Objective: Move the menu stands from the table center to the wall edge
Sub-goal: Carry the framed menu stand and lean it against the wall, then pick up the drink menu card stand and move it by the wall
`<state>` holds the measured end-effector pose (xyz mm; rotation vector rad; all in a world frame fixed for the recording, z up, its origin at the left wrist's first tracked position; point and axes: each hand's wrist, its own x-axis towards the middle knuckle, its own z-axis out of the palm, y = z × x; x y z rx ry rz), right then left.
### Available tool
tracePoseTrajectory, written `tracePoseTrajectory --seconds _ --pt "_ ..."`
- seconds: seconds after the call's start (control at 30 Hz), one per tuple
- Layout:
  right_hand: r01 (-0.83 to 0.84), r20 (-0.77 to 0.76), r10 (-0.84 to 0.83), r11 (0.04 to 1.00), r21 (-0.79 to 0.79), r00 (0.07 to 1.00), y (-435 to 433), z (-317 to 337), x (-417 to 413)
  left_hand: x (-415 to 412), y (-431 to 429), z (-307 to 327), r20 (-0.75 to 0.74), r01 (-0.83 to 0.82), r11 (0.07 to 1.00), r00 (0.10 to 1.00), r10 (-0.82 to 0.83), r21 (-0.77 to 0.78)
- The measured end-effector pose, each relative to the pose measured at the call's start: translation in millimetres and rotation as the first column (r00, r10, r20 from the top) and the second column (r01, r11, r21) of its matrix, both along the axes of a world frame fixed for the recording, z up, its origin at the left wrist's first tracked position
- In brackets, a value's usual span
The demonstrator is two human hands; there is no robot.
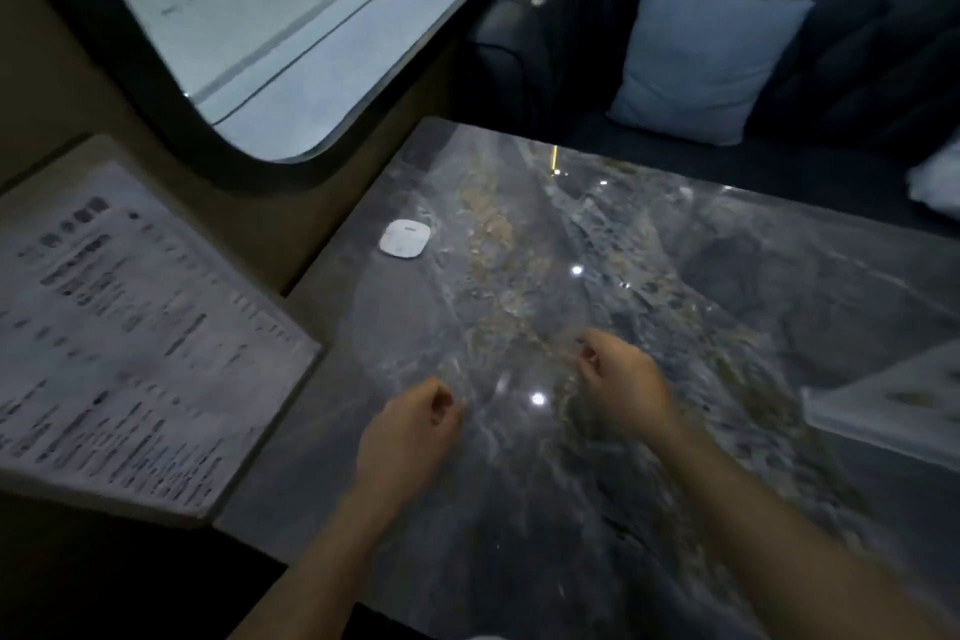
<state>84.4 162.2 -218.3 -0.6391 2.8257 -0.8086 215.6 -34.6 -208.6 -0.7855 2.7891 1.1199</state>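
A large printed menu stand (130, 333) leans at the left, against the wall below the window, off the left edge of the grey marble table (701, 327). A second pale menu stand (893, 411) shows partly at the table's right edge, cut off by the frame. My left hand (410, 431) and my right hand (618, 379) hover over the middle of the table, about a hand's width apart. Both have loosely curled fingers and hold nothing. The picture is blurred.
A small white rounded device (404, 238) lies on the table near the wall side. A curved window (291, 26) fills the upper left. A dark sofa (857, 47) with a pale blue cushion (706, 62) runs behind the table.
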Motion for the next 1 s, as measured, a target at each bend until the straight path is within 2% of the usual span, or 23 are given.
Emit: tracePoseTrajectory --seconds 0.1,0.17,0.3,0.47,0.67,0.83,0.9,1.0 --pt "0.073 0.017 -0.073 0.997 0.010 0.997 50 3 2 -32 40 3 -0.058 0.145 0.989 0.988 -0.147 -0.033" --pt "0.134 -0.001 -0.134 0.991 0.028 0.991 83 4 7 -50 69 4 -0.089 0.233 0.972 0.969 -0.231 0.009" --pt "0.313 -0.036 -0.311 0.949 0.040 0.950 146 8 24 -82 124 1 -0.041 0.393 0.918 0.919 -0.391 0.046" --pt "0.499 -0.045 -0.497 0.864 0.064 0.866 223 15 41 -114 181 5 -0.025 0.543 0.840 0.839 -0.543 -0.006" --pt "0.694 -0.061 -0.692 0.720 -0.003 0.719 306 33 44 -144 232 25 -0.057 0.629 0.777 0.775 -0.629 -0.027" --pt "0.790 -0.083 -0.790 0.612 -0.049 0.607 360 52 31 -166 265 46 -0.105 0.659 0.749 0.742 -0.662 -0.068" --pt "0.825 -0.040 -0.831 0.556 -0.104 0.555 375 58 22 -173 277 55 -0.107 0.667 0.741 0.734 -0.671 -0.077" --pt "0.844 0.114 -0.854 0.466 -0.265 0.508 388 72 5 -182 293 67 -0.146 0.672 0.735 0.721 -0.678 -0.090"
